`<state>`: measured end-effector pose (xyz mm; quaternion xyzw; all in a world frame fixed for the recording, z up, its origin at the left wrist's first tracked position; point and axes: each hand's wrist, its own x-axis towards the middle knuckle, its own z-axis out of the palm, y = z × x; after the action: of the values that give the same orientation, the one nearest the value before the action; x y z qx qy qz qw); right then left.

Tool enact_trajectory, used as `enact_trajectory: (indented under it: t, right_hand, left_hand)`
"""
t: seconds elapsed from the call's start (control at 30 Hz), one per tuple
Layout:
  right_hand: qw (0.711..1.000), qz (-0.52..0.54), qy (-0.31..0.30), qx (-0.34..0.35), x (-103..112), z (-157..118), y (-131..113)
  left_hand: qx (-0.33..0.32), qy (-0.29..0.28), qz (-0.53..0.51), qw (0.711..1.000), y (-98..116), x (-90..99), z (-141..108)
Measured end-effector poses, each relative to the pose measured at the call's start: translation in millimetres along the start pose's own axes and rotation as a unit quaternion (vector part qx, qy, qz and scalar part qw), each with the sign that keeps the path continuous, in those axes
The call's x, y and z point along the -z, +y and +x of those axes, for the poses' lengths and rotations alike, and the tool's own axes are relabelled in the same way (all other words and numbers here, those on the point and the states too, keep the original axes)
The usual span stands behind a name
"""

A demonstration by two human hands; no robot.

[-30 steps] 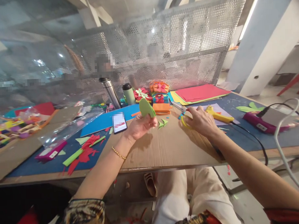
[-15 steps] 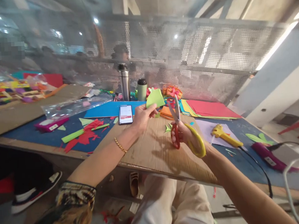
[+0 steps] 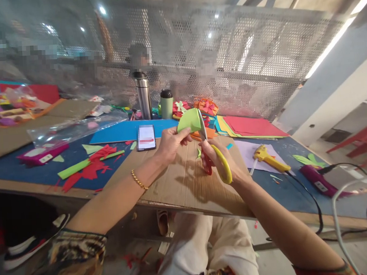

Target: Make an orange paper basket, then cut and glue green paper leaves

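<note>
Between the thumb and fingers of my left hand (image 3: pixel 173 143) is a light green piece of paper (image 3: pixel 189 121) with a curved upper edge. My right hand (image 3: pixel 216 158) grips a pair of scissors (image 3: pixel 223 168) with one yellow and one red handle loop. The blades point up and meet the paper's right edge; one blade is partly hidden behind it. Both hands are raised over a brown cardboard sheet (image 3: pixel 173 186). A small green paper scrap (image 3: pixel 198 153) lies on the cardboard below the scissors.
A phone (image 3: pixel 146 137) lies left of my hands, near red paper scraps (image 3: pixel 93 167). Behind stand a steel flask (image 3: pixel 143 96) and a green bottle (image 3: pixel 166 104). To the right are stacked coloured sheets (image 3: pixel 256 126), a yellow glue gun (image 3: pixel 271 158) and a purple power strip (image 3: pixel 321 182) with cables.
My right hand has brought the scissors left and up against the green paper. Their blades, spread apart beside it before, now meet its right edge. The view has shifted slightly right.
</note>
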<state>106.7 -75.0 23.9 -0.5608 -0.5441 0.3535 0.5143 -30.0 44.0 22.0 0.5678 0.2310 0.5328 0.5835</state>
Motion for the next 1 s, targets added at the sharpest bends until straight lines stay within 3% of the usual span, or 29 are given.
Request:
enact_trajectory:
  t: [0.33,0.6,0.83,1.0]
  right_hand:
    - [0.999,-0.044,0.007,0.026,1,-5,-4]
    - [0.998,-0.058,0.02,0.017,-2,-18,-14]
    - [0.996,-0.033,0.076,0.034,-8,-31,1]
    - [0.995,-0.023,0.093,0.001,-2,-52,-6]
  left_hand:
    - [-0.016,-0.008,-0.003,1.0,3,0.4,-1]
    - [0.023,-0.004,-0.017,1.0,6,-3.6,-5]
    - [0.055,-0.036,-0.05,0.997,13,-11.8,-14]
    - [0.073,-0.08,-0.056,0.992,21,-23.0,-27]
